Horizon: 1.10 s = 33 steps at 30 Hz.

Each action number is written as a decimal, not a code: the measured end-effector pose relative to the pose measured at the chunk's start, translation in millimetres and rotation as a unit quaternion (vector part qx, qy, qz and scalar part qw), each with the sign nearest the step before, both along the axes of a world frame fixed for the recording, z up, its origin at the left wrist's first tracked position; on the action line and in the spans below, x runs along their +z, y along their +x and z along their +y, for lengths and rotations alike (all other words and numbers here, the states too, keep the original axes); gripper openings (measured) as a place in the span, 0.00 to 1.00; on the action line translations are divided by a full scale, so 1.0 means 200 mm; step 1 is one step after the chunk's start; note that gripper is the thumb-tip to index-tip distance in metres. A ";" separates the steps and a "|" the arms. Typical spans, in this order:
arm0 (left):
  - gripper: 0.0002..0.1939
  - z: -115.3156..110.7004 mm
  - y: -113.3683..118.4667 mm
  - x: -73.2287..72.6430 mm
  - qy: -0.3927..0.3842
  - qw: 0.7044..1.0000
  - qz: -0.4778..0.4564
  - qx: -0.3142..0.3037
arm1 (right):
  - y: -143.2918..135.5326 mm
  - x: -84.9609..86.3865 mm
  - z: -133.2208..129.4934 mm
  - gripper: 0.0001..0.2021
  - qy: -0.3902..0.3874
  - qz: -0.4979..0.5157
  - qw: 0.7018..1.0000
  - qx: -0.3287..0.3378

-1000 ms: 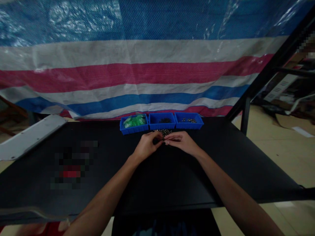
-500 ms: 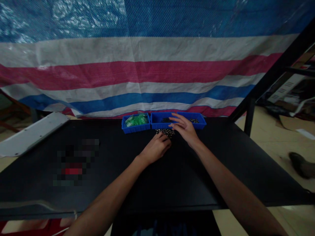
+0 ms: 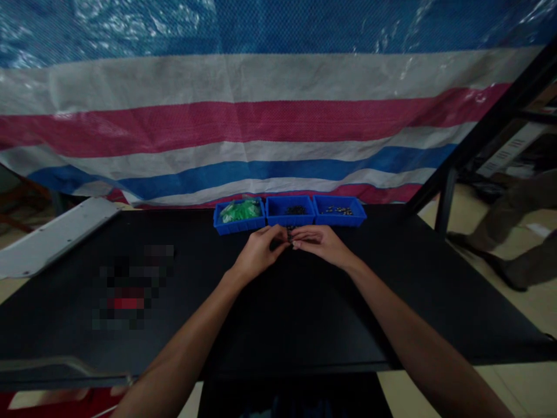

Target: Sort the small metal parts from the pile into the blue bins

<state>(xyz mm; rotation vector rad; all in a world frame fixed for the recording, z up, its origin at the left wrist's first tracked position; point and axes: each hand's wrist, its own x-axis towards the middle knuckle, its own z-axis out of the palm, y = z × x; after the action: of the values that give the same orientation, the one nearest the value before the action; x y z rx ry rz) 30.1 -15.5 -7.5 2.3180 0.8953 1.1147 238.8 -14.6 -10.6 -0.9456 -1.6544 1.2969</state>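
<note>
A small pile of dark and shiny metal parts (image 3: 290, 233) lies on the black table, mostly hidden between my hands. From the left, my left hand (image 3: 260, 248) curls its fingers and thumb round the pile. My right hand (image 3: 324, 244) closes in from the other side, fingers together and thumb below, touching the parts. Just behind stand three blue bins. The left bin (image 3: 240, 226) has green and clear plastic bags (image 3: 241, 211) in it, the middle bin (image 3: 289, 220) dark small parts (image 3: 295, 210), the right bin (image 3: 342, 220) shiny small metal pieces (image 3: 339, 211).
The black table (image 3: 300, 325) reaches out on both sides. On its left lie a long white panel (image 3: 56, 235) and a pixelated patch with red in it. A striped tarp (image 3: 243, 122) hangs behind. At the right, past a black frame post (image 3: 444, 203), a person's legs (image 3: 500, 232) show.
My right hand has come down from above the bins to the pile. My left hand has shifted slightly left and turned to face it. The person at the right has stepped further into view.
</note>
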 end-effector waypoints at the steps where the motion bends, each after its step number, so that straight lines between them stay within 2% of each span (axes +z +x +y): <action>1: 0.08 0.00 0.00 0.00 -0.010 1.000 0.004 -0.005 | 0.00 0.00 0.00 0.15 -0.005 0.001 1.000 -0.001; 8: 0.06 0.00 -0.04 0.04 -0.031 0.995 0.085 -0.045 | 0.04 0.02 0.00 0.12 -0.067 -0.040 0.997 -0.002; 13: 0.08 0.02 -0.11 0.07 -0.034 0.972 0.211 -0.099 | 0.01 0.04 0.01 0.14 -0.070 0.044 0.991 -0.104; 16: 0.08 0.03 -0.12 0.06 -0.040 0.968 0.225 -0.103 | -0.04 0.03 0.03 0.14 -0.046 0.097 0.983 -0.151; 18: 0.08 0.03 -0.12 0.04 -0.040 0.968 0.226 -0.101 | -0.05 0.02 0.04 0.13 -0.017 0.094 0.980 -0.177; 20: 0.07 0.04 -0.11 0.04 -0.034 0.968 0.226 -0.099 | -0.02 0.01 0.04 0.12 0.026 0.045 0.977 -0.208; 22: 0.06 0.04 -0.11 0.04 -0.026 0.971 0.221 -0.092 | 0.02 0.01 0.04 0.09 0.077 -0.046 0.970 -0.226; 24: 0.06 0.04 -0.10 0.04 -0.027 0.974 0.208 -0.082 | 0.06 0.01 0.03 0.06 0.119 -0.144 0.960 -0.210; 26: 0.06 0.04 -0.10 0.05 -0.031 0.982 0.175 -0.064 | 0.08 0.01 0.02 0.07 0.134 -0.192 0.959 -0.161; 30: 0.04 0.03 -0.08 0.06 -0.024 0.997 0.076 -0.011 | 0.04 0.04 -0.01 0.14 0.094 -0.127 0.987 -0.041; 33: 0.04 0.01 -0.05 0.06 -0.017 1.000 0.025 0.000 | 0.01 0.05 -0.03 0.16 0.032 -0.050 0.998 0.000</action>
<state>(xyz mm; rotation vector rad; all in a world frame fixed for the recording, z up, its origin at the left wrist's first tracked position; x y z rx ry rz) 19.5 -13.1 4.7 2.3273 0.9247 1.0389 239.8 -20.0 -0.2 -0.9851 -1.7622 1.2062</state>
